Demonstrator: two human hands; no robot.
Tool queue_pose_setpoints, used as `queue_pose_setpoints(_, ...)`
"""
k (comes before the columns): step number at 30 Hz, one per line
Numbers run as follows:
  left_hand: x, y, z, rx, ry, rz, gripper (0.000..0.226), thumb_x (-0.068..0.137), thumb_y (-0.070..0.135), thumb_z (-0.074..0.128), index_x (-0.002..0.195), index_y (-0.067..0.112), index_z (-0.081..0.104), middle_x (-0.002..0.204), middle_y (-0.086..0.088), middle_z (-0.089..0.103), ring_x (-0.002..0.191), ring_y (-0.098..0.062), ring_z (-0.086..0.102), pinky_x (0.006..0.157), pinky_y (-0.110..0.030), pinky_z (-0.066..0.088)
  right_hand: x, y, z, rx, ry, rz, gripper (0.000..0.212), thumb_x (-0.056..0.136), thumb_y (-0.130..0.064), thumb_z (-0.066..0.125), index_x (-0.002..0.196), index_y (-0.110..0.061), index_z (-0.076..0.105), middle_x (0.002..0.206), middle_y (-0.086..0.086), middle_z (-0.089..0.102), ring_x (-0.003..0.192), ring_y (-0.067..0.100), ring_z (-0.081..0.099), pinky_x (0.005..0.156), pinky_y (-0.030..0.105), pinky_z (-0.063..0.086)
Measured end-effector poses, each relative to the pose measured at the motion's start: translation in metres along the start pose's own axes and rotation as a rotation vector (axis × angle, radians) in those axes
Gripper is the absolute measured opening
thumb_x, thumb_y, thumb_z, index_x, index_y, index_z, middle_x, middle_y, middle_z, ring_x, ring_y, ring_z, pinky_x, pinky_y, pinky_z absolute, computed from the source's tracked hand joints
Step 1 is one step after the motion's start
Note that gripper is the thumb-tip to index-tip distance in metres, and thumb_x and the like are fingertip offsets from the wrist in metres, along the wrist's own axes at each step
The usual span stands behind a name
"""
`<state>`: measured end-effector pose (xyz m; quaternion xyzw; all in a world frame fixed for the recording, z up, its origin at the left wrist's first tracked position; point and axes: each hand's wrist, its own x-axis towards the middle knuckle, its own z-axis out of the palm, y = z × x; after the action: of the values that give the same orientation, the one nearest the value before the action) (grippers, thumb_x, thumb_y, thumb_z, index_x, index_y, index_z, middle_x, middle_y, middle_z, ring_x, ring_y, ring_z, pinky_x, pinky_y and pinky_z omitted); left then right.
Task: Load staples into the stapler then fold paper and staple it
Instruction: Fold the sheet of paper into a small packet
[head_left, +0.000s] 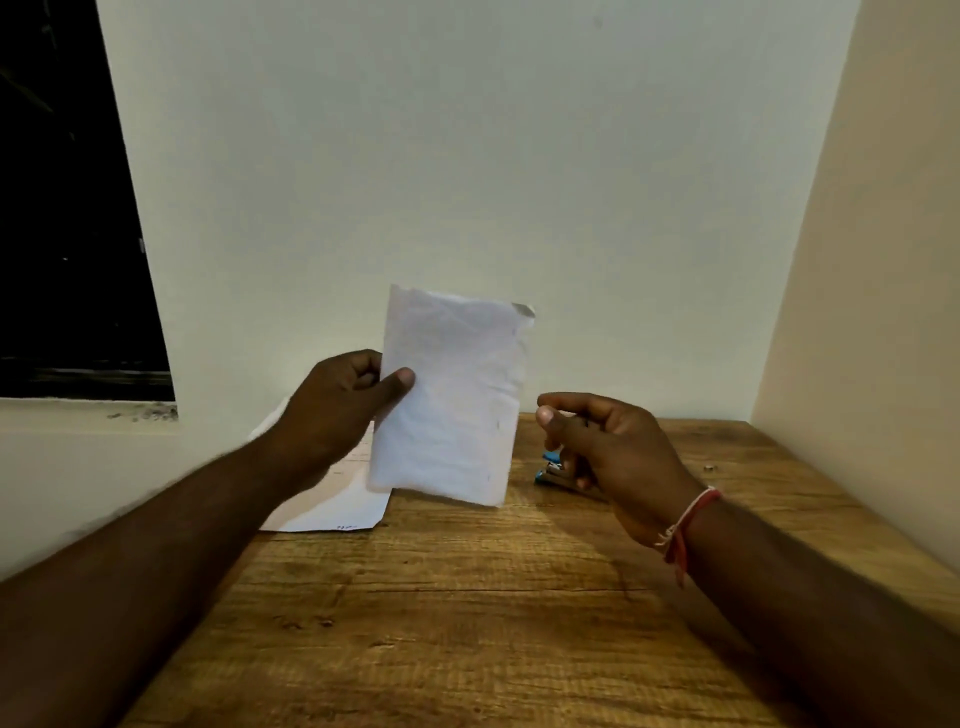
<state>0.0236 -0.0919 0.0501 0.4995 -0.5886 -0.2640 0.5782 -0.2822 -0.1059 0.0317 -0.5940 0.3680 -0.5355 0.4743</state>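
Head view: wooden table nearest. Right hand, fingers loosely curled and holding nothing, hovers over the partly hidden blue stapler. Left hand pinches the folded paper upright, thumb in front. Loose sheets lie beneath.

Wooden table set in corner; pale wall behind, cream wall right. Dark window left, sill dusty.

Both forearms are bare, with no sleeves in view. At the lower right of the frame, a thin red and white thread band circles the right wrist, its loose ends hanging.
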Motion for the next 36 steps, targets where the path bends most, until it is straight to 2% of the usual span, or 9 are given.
queue_pose_setpoints(4, -0.018, 0.01, 0.025, -0.057, -0.066, 0.029, 0.028, 0.104, 0.032, 0.077, 0.118, 0.007, 0.078, 0.115, -0.007, 0.088, 0.111, -0.031, 0.084, 0.101, -0.048, 0.066, -0.005, -0.007, 0.001, 0.016, -0.064, 0.048, 0.026, 0.098, -0.027, 0.08, 0.12, -0.013, 0.078, 0.075, 0.011, 0.073, 0.052, 0.016, 0.056, 0.046, 0.026, 0.042)
queue_pose_setpoints(9, -0.025, 0.014, 0.036, -0.116, -0.09, -0.009, 0.028, 0.107, 0.032, 0.073, 0.124, 0.01, 0.072, 0.114, -0.008, 0.087, 0.107, -0.028, 0.085, 0.093, -0.044, 0.068, -0.004, -0.01, -0.001, -0.056, -0.02, 0.059, 0.026, 0.097, -0.032, 0.081, 0.081, -0.011, 0.077, 0.058, 0.01, 0.063, 0.043, 0.019, 0.049, 0.047, 0.027, 0.038)
queue_pose_setpoints(12, -0.028, 0.018, 0.037, -0.189, -0.114, -0.039, 0.027, 0.107, 0.023, 0.072, 0.131, 0.01, 0.067, 0.112, -0.011, 0.088, 0.103, -0.025, 0.086, 0.081, -0.03, 0.068, -0.005, -0.012, -0.001, 0.027, -0.023, 0.088, 0.024, 0.096, -0.034, 0.081, 0.091, -0.011, 0.077, 0.063, 0.012, 0.067, 0.044, 0.019, 0.053, 0.046, 0.027, 0.042)
queue_pose_setpoints(16, -0.03, 0.019, 0.039, -0.219, -0.095, -0.037, 0.038, 0.103, 0.021, 0.078, 0.138, 0.014, 0.067, 0.115, -0.011, 0.087, 0.106, -0.032, 0.086, 0.092, -0.046, 0.069, -0.008, -0.011, 0.002, 0.129, -0.06, 0.152, 0.032, 0.097, -0.031, 0.079, 0.112, -0.002, 0.077, 0.087, 0.019, 0.081, 0.051, 0.02, 0.059, 0.052, 0.03, 0.049)
queue_pose_setpoints(20, -0.032, 0.021, 0.039, -0.189, -0.093, -0.021, 0.053, 0.09, 0.033, 0.087, 0.138, 0.018, 0.068, 0.118, -0.009, 0.087, 0.108, -0.034, 0.085, 0.102, -0.062, 0.065, -0.008, -0.009, 0.004, 0.073, -0.102, 0.147, 0.031, 0.102, -0.026, 0.075, 0.115, 0.003, 0.074, 0.104, 0.022, 0.083, 0.062, 0.021, 0.065, 0.061, 0.033, 0.056)
queue_pose_setpoints(27, -0.043, 0.025, 0.041, -0.107, -0.213, -0.047, 0.052, 0.086, 0.025, 0.094, 0.134, 0.023, 0.074, 0.124, 0.004, 0.086, 0.113, -0.017, 0.083, 0.099, -0.045, 0.068, -0.007, -0.007, 0.003, -0.04, -0.068, -0.009, 0.025, 0.099, -0.026, 0.078, 0.101, -0.001, 0.079, 0.08, 0.012, 0.078, 0.061, 0.026, 0.06, 0.062, 0.036, 0.054)
queue_pose_setpoints(29, -0.044, 0.025, 0.042, -0.08, -0.149, -0.047, 0.05, 0.082, 0.027, 0.098, 0.128, 0.023, 0.077, 0.118, 0.006, 0.087, 0.108, -0.015, 0.085, 0.094, -0.042, 0.07, -0.007, -0.007, 0.002, -0.026, -0.057, -0.048, 0.022, 0.097, -0.021, 0.08, 0.097, 0.001, 0.08, 0.07, 0.004, 0.074, 0.056, 0.013, 0.062, 0.058, 0.024, 0.053)
queue_pose_setpoints(32, -0.041, 0.026, 0.041, -0.106, -0.088, -0.059, 0.041, 0.084, 0.028, 0.097, 0.121, 0.017, 0.083, 0.114, 0.0, 0.088, 0.105, -0.021, 0.086, 0.095, -0.048, 0.07, -0.006, -0.007, -0.001, -0.057, -0.043, -0.1, 0.027, 0.097, -0.017, 0.08, 0.096, 0.01, 0.078, 0.075, 0.005, 0.077, 0.051, 0.0, 0.061, 0.051, 0.014, 0.049)
queue_pose_setpoints(36, -0.033, 0.026, 0.037, -0.186, -0.124, -0.097, 0.033, 0.092, 0.02, 0.091, 0.123, 0.011, 0.084, 0.116, -0.008, 0.088, 0.108, -0.029, 0.086, 0.103, -0.053, 0.066, -0.003, -0.007, -0.003, -0.079, -0.046, -0.056, 0.038, 0.095, -0.027, 0.081, 0.096, 0.01, 0.072, 0.084, 0.02, 0.077, 0.069, 0.02, 0.068, 0.064, 0.03, 0.063)
